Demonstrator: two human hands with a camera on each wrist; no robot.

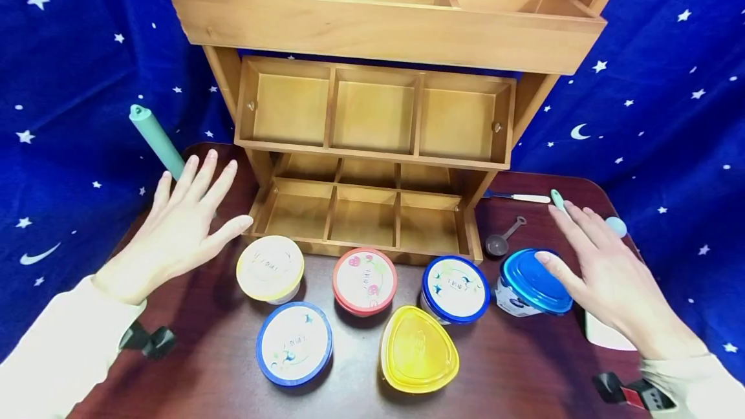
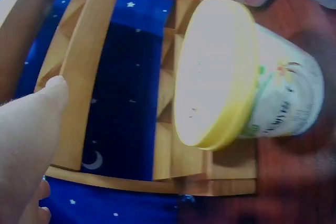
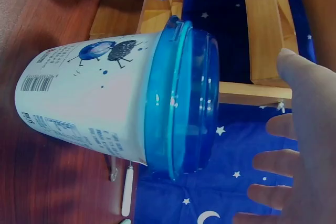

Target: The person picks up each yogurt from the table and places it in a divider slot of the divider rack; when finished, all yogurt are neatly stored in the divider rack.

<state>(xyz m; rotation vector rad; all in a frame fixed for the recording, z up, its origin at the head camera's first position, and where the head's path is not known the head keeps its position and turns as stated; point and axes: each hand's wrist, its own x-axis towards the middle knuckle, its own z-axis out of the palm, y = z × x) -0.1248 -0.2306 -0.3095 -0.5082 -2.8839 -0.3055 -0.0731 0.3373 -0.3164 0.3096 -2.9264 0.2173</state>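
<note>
Wooden rack [image 1: 372, 115] stands behind six lidded tubs: two yellow, two blue-rimmed, one red, one blue [image 1: 532, 282]; left hand [image 1: 180, 228] and right hand [image 1: 605, 270] hover spread, holding nothing

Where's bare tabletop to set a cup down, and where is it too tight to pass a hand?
Bare wood shows along the near edge of the table, left of the near blue-lidded cup, and right of the yellow triangular lid. The rack's compartments all look empty. It is crowded in front of the rack, where six cups cluster, and by the right hand, near the scoop.
</note>
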